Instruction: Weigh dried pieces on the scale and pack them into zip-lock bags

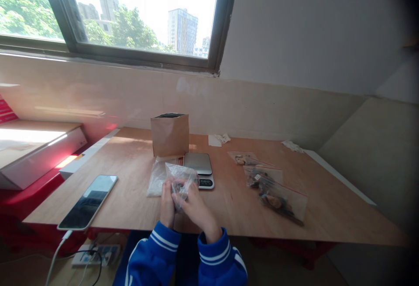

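Two hands at a wooden table point(229, 209). The left hand point(168, 205) is nearly closed, its fingers and thumb gripping the left side of a clear plastic bag point(182, 173); the right hand point(199, 211) is bent around the right side of the same bag, fingers partly drawn in (some fingertips are hidden by the film). The bag is at the near middle of the table, with dark matter showing through it. Both sleeves are blue with white stripes.

On the far side of the hands, slightly right, lies a digital scale point(197, 164), its pan bare and its display toward the near edge. Loose clear plastic point(155, 181) lies flat to the left of the held bag, and an upright brown paper pouch point(170, 137) stands farther off. To the right, three zip bags with brownish, dried-looking pieces run from far to near: a far bag point(244, 159), a middle bag point(273, 173) and a near bag point(283, 202). A phone point(88, 203), plugged into a white cable point(58, 251), lies at the near left.
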`<state>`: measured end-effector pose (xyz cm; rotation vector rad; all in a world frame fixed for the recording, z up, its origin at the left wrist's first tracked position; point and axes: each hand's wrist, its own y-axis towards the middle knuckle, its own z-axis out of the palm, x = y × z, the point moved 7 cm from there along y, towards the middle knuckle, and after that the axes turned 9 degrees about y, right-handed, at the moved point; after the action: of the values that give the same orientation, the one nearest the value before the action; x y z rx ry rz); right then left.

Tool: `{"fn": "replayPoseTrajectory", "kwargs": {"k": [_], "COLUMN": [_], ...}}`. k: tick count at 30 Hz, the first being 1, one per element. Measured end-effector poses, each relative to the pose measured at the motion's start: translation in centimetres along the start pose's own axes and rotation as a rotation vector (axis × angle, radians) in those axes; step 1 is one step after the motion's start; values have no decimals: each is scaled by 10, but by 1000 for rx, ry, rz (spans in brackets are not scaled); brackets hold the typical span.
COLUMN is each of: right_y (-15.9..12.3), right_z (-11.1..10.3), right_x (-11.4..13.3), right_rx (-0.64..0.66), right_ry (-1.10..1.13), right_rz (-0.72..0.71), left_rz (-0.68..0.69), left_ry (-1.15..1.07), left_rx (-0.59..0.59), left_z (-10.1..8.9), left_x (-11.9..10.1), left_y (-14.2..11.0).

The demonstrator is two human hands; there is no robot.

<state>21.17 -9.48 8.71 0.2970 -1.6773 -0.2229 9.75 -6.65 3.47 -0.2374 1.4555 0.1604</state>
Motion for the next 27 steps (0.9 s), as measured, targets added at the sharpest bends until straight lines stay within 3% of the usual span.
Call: {"fn": "replayPoseTrajectory", "kwargs": {"k": [5, 7, 11, 17, 21, 24, 27], "right_y": [-1, 1, 9, 16, 15, 14, 13], "right_z": [8, 8, 0, -10, -23, -31, -38], "right_x": [-16, -15, -11, -21, -32, -37, -41], "right_rx": [138, 131, -20, -147, -302, -431, -513], "right_ry": [20, 19, 30, 289, 482, 640, 854], "right_rz": [76, 60, 58, 45, 53, 47, 46], "left_rz": [-17, -57, -136, -241, -305, -292, -216], "left_ry": [-131, -206, -366, -404, -435, -434, -449], "left_rx": [-31, 2, 78, 28, 7, 4, -21], "left_z": [-2, 3, 14, 17, 14, 10, 9], "left_x": [6, 12, 21, 27, 40, 41, 23], "left_y": [2, 4, 5, 7, 11, 18, 34]}}
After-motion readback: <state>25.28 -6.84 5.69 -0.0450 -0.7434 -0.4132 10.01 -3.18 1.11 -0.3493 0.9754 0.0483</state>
